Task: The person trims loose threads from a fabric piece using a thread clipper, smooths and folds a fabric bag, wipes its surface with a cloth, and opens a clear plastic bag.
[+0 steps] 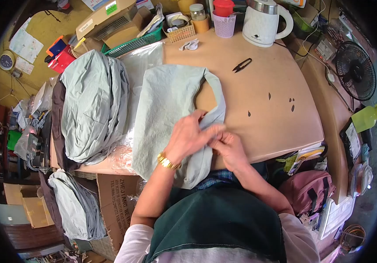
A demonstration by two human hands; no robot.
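A pale grey-green cloth piece (pixel 164 103) lies on the tan tabletop in front of me, with a band of the same cloth curving round its right side. My left hand (pixel 190 136), a gold watch on its wrist, is closed on that band. Just to its right, my right hand (pixel 229 150) pinches the band's edge, its fingertips close to the left thumb. The hands partly hide the cloth between them. Farther up the table, apart from both hands, lie black thread snips (pixel 242 65).
A stack of folded pale cloth (pixel 94 107) sits at the table's left. Along the back stand a white kettle (pixel 261 26), a purple basket (pixel 224 25) and a green tray (pixel 136 42). A black fan (pixel 355 71) is at right, and a maroon bag (pixel 307 190) sits below the table edge.
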